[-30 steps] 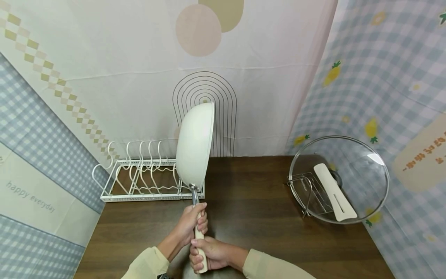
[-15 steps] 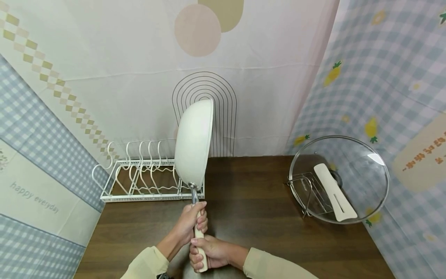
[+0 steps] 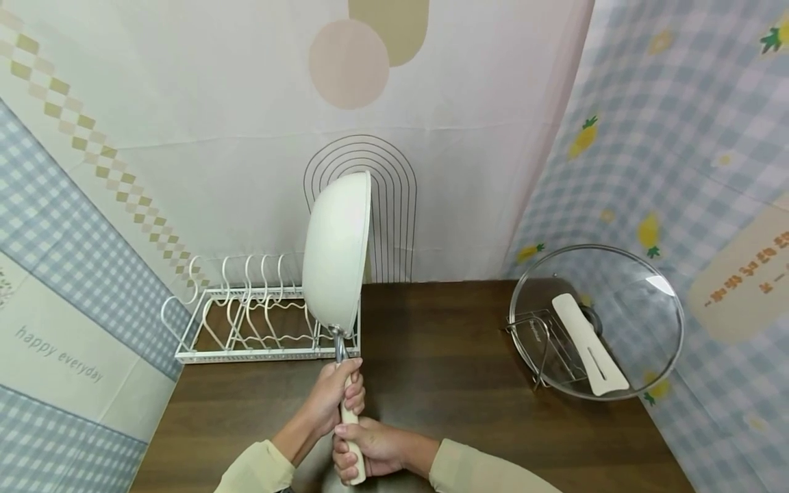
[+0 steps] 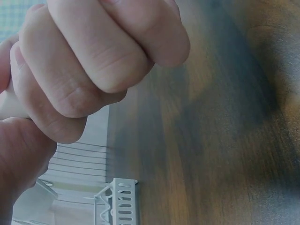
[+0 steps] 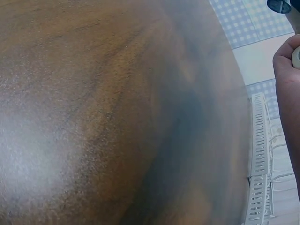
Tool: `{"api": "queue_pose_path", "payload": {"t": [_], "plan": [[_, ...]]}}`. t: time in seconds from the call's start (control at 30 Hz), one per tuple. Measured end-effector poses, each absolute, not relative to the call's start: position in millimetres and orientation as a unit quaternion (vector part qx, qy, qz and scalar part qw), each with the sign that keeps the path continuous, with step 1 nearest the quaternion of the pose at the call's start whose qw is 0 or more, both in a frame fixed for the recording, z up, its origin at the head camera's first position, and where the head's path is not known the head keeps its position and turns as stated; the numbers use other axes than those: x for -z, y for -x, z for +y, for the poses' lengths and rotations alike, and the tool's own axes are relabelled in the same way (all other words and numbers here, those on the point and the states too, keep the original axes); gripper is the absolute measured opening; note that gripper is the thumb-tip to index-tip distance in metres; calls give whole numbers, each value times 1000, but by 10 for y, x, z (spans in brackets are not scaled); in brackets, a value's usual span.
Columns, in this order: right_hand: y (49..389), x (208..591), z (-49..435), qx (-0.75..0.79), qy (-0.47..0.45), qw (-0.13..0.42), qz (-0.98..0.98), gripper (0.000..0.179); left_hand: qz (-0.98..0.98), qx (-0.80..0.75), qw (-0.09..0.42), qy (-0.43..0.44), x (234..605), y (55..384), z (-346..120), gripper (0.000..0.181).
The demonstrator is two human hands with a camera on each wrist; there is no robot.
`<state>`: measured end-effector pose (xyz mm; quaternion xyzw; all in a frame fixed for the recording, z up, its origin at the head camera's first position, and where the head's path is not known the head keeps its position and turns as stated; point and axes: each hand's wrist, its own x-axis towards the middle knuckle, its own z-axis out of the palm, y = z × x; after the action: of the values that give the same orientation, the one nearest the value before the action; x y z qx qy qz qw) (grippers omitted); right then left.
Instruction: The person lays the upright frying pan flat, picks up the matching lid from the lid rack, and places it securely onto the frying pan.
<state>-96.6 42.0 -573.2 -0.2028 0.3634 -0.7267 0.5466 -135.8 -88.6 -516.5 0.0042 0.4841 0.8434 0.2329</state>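
Observation:
In the head view a white wok (image 3: pixel 335 250) stands on edge, its rim facing right, over the right end of a white wire rack (image 3: pixel 246 355). Both hands grip its cream handle (image 3: pixel 349 415). My left hand (image 3: pixel 327 397) wraps the handle just below the metal neck (image 3: pixel 340 348). Lower down, my right hand (image 3: pixel 372 448) holds the handle near its end. Curled left fingers (image 4: pixel 79 70) fill the upper left of the left wrist view. At the right edge of the right wrist view, part of the right hand (image 5: pixel 287 84) shows around the handle end.
A glass lid (image 3: pixel 647 301) with a cream handle bar (image 3: pixel 588 342) leans upright in a small wire stand (image 3: pixel 542 349) at the right. The brown wooden table (image 3: pixel 444 370) meets a cloth-covered wall (image 3: pixel 468 205) behind. Checked cloth (image 3: pixel 61 185) hangs on the left.
The wok has shifted slightly left and up over the rack, both hands keeping their grip on the handle. The head view has tilted a little.

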Motion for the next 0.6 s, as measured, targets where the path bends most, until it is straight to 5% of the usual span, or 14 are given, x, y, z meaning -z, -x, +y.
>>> {"api": "queue_pose_path", "payload": {"t": [0.6], "plan": [[1028, 5647, 430, 726, 216, 538, 371, 36, 479, -846, 232, -34, 5071, 1394, -883, 36]]}}
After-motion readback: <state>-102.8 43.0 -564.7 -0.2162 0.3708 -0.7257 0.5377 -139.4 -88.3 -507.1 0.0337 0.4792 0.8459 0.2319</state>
